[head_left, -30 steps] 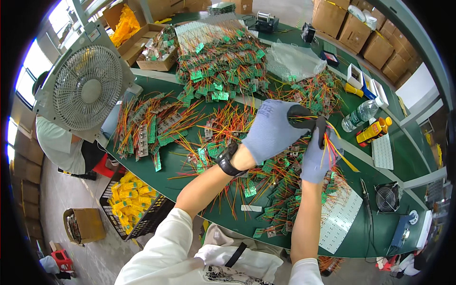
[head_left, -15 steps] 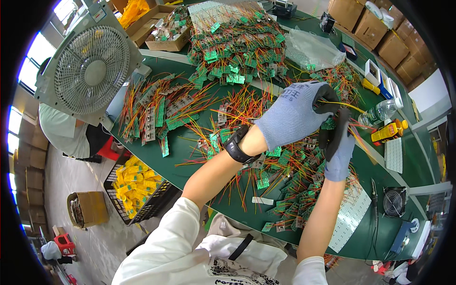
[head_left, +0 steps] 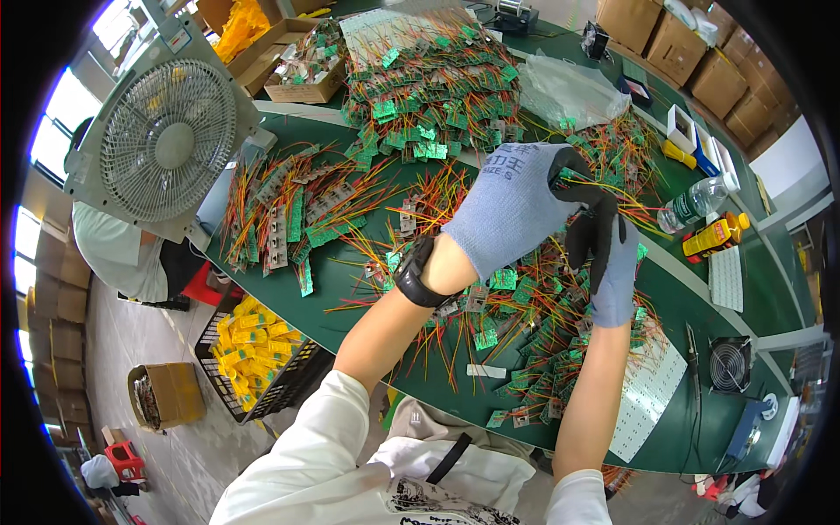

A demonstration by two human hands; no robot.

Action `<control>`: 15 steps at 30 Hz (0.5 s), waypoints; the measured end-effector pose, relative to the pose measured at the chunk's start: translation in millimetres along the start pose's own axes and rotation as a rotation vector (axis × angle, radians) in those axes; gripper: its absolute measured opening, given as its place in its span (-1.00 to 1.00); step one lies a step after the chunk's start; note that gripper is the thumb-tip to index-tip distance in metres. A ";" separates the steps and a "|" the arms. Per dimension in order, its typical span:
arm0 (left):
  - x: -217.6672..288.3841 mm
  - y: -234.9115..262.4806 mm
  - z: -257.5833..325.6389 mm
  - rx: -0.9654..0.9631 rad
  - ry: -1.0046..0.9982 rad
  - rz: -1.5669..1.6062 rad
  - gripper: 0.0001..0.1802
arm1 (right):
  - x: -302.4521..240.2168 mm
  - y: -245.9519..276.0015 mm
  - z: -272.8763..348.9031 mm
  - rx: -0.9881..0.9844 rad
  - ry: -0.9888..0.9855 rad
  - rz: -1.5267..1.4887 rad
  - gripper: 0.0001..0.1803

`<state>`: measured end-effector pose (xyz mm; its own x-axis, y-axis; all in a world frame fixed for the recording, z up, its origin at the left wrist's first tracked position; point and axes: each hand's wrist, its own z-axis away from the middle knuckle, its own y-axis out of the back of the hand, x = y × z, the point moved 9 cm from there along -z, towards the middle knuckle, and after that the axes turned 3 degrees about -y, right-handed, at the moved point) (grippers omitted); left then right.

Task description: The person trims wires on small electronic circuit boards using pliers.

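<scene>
A: What do we make of the hands?
B: We see the left hand (head_left: 512, 210) in a knitted blue-grey glove, its dark-coated fingers pinching thin yellow and red wires (head_left: 637, 210), which splay out to the right.
A: And the right hand (head_left: 611, 267)?
B: Gloved alike, it stands just beside the left, fingers bent and close together; we cannot tell whether they grip anything.
A: Where do we find those wires?
B: Held over a heap of flat green circuit boards (head_left: 503, 279), whose leads tangle like straw. Beyond rises a layered stack of boards (head_left: 429, 109).
A: The surface?
B: A smooth dark-green table (head_left: 328, 293), bearing a perforated white panel (head_left: 647, 407) and a clear plastic bottle (head_left: 696, 203).
A: The room?
B: At left we have a grey fan (head_left: 172, 144) with a round grille, a black lattice crate (head_left: 293, 374) of yellow parts (head_left: 254, 350), and, far right, stacked cardboard boxes (head_left: 675, 52).
</scene>
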<state>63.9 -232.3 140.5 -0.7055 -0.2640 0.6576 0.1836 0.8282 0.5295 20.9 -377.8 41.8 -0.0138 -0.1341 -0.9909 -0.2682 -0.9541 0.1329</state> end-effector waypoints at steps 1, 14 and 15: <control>0.6 -1.6 -0.6 0.003 -0.004 0.051 -0.77 | -2.5 1.4 0.2 0.042 0.017 -0.008 -0.34; -1.1 12.6 -2.8 0.240 -0.053 0.007 -0.80 | -8.8 -10.0 2.0 0.007 0.056 -0.052 -0.52; 2.1 7.2 -3.8 0.205 -0.079 0.018 -0.79 | -7.0 -5.3 2.8 0.013 0.058 -0.047 -0.52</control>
<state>66.3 -228.8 147.7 -0.7566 -0.2148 0.6176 0.0597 0.9179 0.3923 19.7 -371.1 48.0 0.0548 -0.1053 -0.9929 -0.2797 -0.9562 0.0860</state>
